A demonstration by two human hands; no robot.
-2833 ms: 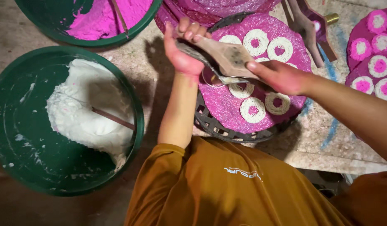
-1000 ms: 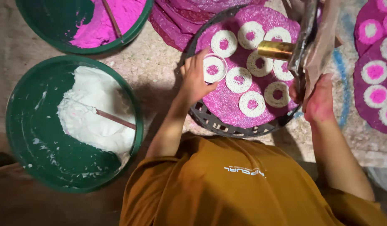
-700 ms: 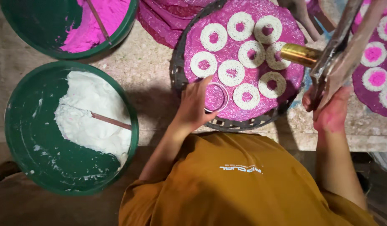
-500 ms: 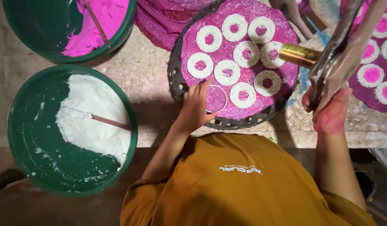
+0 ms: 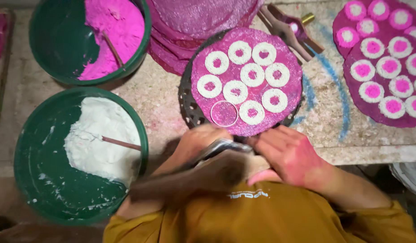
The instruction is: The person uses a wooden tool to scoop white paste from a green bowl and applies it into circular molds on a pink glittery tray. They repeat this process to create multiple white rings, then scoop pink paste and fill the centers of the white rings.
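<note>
Two green tubs stand on the table: one (image 5: pixel 59 40) with pink powder, one (image 5: pixel 37 180) with white powder, and each has one stick in it. The middle pink disc (image 5: pixel 289 67) bears eight white rings (image 5: pixel 253 74) and one empty metal ring (image 5: pixel 224 113). The right discs (image 5: pixel 352 76) show about thirteen filled rings (image 5: pixel 372 48); two hands (image 5: pixel 289 155) are in view.

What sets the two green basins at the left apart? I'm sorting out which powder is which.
The far green basin holds pink powder banked to its right side; the near green basin holds white powder heaped toward its upper right. The near basin shows whole, while the frame's top edge cuts off the far one. Both are round, dark green, and have a thin stick lying in the powder.
</note>
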